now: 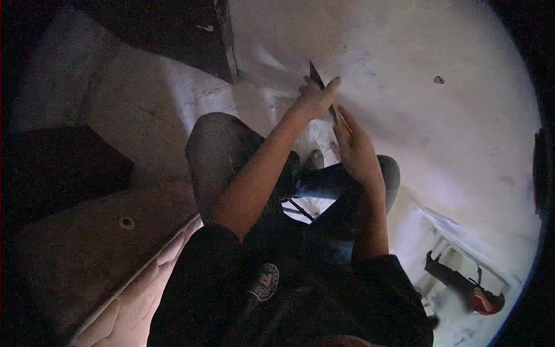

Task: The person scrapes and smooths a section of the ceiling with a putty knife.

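A long, narrow, dark tool with a pointed, blade-like tip slants between my two hands; its exact kind is too dim to make out. My left hand closes round its middle, just behind the tip, with the thumb sticking out to the right. Nearer to me, my right hand is closed at the tool's lower end, where a thin light edge shows beside the fingers. That end is mostly hidden by the hand. Both arms reach out over my bent knees.
A pale, stained wall with a small hole rises at the right. Dark panels stand at upper left and left. A brown surface has a round ring. Another person appears lower right.
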Demonstrator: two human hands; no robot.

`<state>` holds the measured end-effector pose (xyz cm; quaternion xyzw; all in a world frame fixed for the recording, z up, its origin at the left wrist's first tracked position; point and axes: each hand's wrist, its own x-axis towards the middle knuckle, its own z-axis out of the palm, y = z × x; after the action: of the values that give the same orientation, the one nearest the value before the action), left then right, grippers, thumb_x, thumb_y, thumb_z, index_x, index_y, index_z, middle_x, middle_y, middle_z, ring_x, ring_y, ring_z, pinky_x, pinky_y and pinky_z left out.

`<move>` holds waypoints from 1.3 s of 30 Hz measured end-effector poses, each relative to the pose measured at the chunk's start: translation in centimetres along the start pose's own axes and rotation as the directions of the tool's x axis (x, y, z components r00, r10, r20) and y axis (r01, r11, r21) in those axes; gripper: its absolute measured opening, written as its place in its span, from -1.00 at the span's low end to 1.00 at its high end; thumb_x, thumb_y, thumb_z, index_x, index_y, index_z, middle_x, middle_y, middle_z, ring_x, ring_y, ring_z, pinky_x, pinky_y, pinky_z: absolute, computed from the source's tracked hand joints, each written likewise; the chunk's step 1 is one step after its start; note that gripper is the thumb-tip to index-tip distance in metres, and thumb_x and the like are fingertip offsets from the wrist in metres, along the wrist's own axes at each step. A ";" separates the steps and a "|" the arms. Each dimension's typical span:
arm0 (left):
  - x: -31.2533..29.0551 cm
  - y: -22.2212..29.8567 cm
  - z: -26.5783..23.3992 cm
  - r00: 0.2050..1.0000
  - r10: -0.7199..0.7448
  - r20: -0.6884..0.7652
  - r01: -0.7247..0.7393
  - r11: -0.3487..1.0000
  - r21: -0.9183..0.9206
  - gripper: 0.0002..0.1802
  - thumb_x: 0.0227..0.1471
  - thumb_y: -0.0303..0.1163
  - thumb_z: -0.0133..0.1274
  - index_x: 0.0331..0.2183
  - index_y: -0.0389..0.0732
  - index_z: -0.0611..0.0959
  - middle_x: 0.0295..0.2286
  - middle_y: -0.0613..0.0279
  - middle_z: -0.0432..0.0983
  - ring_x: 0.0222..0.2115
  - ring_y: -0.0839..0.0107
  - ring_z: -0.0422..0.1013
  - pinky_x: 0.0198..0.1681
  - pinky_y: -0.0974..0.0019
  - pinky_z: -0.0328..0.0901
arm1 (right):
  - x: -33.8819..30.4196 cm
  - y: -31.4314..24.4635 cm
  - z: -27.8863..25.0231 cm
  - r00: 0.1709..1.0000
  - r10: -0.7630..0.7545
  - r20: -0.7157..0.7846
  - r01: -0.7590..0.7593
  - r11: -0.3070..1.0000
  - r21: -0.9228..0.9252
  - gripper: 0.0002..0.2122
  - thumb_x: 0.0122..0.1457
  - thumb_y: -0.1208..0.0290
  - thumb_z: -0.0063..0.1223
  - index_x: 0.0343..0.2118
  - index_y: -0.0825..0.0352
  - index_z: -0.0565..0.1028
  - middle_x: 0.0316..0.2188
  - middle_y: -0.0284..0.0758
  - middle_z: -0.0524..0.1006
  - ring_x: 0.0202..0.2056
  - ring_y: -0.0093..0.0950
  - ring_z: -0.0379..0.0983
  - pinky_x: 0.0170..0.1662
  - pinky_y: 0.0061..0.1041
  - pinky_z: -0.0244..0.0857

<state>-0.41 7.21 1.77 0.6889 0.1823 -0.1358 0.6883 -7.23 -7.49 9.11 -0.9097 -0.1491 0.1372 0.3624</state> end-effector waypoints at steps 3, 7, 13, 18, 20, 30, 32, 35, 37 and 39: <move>0.5 -0.4 0.4 0.987 -0.132 -0.087 0.141 0.985 0.099 0.34 -0.04 0.47 -0.19 0.23 -0.48 -0.33 0.26 -0.34 -0.32 0.29 -0.16 -0.24 0.31 0.07 -0.18 | -3.6 3.1 -2.5 0.982 0.173 0.071 -0.184 0.962 0.204 -0.58 0.30 0.22 -0.17 0.12 0.38 0.32 -0.21 0.12 0.52 -0.15 0.02 0.47 -0.08 -0.24 0.32; 1.9 -2.3 0.6 0.963 0.172 -0.209 -0.146 0.980 0.134 0.33 -0.03 0.36 -0.05 0.23 -0.47 -0.36 0.27 -0.32 -0.42 0.31 -0.11 -0.34 0.32 0.00 -0.24 | -5.4 6.5 -2.4 0.899 0.363 0.243 -0.367 0.930 -0.030 -0.58 0.27 0.14 -0.11 -0.04 0.43 0.47 -0.17 0.01 0.55 -0.13 -0.14 0.48 -0.02 -0.32 0.29; 1.3 -4.9 0.3 0.923 0.381 0.057 -0.333 0.715 0.614 0.27 -0.01 0.18 0.08 0.24 -0.44 -0.34 0.28 -0.27 -0.48 0.32 -0.01 -0.47 0.33 0.00 -0.31 | -4.5 11.4 1.5 0.895 0.230 0.381 -0.232 0.972 -0.042 -0.53 0.21 0.05 -0.16 -0.15 0.43 0.52 -0.17 0.05 0.53 -0.04 -0.02 0.43 0.04 -0.18 0.25; 1.2 -5.5 1.0 0.959 -0.113 0.258 -0.171 0.495 0.852 0.30 -0.05 0.13 0.14 0.24 -0.46 -0.33 0.27 -0.30 -0.50 0.32 -0.02 -0.52 0.34 0.02 -0.39 | -4.3 14.3 3.4 0.928 0.237 0.288 -0.192 0.966 -0.173 -0.61 0.17 0.18 -0.10 -0.17 0.44 0.54 -0.21 0.06 0.54 -0.11 0.00 0.45 -0.02 -0.23 0.30; 1.2 -5.5 1.1 0.986 -0.108 0.129 -0.041 0.591 0.806 0.26 -0.03 0.09 0.14 0.25 -0.42 -0.29 0.28 -0.26 -0.49 0.32 0.00 -0.52 0.34 0.02 -0.44 | -4.2 14.3 3.5 0.852 0.401 0.337 -0.322 0.908 -0.267 -0.58 0.15 0.14 -0.13 -0.19 0.45 0.54 -0.16 0.06 0.52 -0.07 0.05 0.42 0.03 -0.15 0.26; -2.0 3.6 -2.8 0.936 0.243 0.257 -0.349 0.743 0.571 -0.33 0.17 -0.08 -0.06 0.14 -0.36 0.32 0.15 -0.07 0.24 0.20 0.14 0.12 0.29 0.03 -0.12 | -4.2 12.4 1.5 0.809 0.293 0.510 -0.123 0.932 -0.341 -0.52 0.17 0.04 -0.14 -0.11 0.40 0.52 -0.07 0.05 0.49 0.01 -0.04 0.40 0.08 -0.11 0.24; -3.9 6.0 -4.3 0.845 0.287 0.451 -0.474 0.012 0.881 -0.27 0.14 -0.01 -0.04 0.12 -0.43 0.34 0.12 -0.10 0.28 0.15 0.07 0.22 0.29 0.02 -0.13 | -4.2 13.0 2.3 0.840 0.171 0.514 0.034 0.930 -0.366 -0.51 0.17 0.04 -0.10 -0.10 0.44 0.50 -0.06 0.05 0.48 0.02 -0.08 0.40 0.03 -0.08 0.29; -5.8 7.7 -6.1 0.901 0.274 0.337 -0.197 0.949 -0.245 -0.23 0.12 0.08 -0.05 0.10 -0.40 0.38 0.09 -0.08 0.34 0.11 0.08 0.27 0.24 0.08 0.01 | -3.8 14.0 3.6 0.847 0.224 0.482 -0.056 0.940 -0.337 -0.53 0.16 0.06 -0.06 -0.11 0.43 0.50 -0.12 0.06 0.51 -0.01 -0.08 0.43 -0.02 -0.11 0.33; -6.1 7.6 -6.9 0.979 0.157 0.129 -0.190 0.931 0.313 -0.18 0.09 0.09 -0.02 0.12 -0.44 0.34 0.08 -0.14 0.32 0.10 0.04 0.27 0.20 0.14 0.07 | -3.9 14.4 3.9 0.865 0.272 0.422 -0.171 0.950 -0.262 -0.55 0.14 0.07 -0.03 -0.14 0.42 0.51 -0.18 0.05 0.53 -0.06 -0.08 0.46 -0.05 -0.14 0.35; -5.6 6.6 -7.1 0.992 0.111 0.062 -0.127 0.821 0.557 -0.20 0.09 0.07 -0.01 0.12 -0.43 0.35 0.08 -0.13 0.32 0.09 0.05 0.28 0.19 0.14 0.09 | -4.0 14.3 3.8 0.874 0.309 0.374 -0.255 0.949 -0.188 -0.56 0.14 0.08 -0.02 -0.16 0.41 0.52 -0.21 0.04 0.55 -0.10 -0.07 0.49 -0.07 -0.15 0.36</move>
<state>-3.02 14.06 10.26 0.8683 0.0820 -0.1494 0.4659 -9.84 -16.51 -2.98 -0.8965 -0.0942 0.3608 0.2391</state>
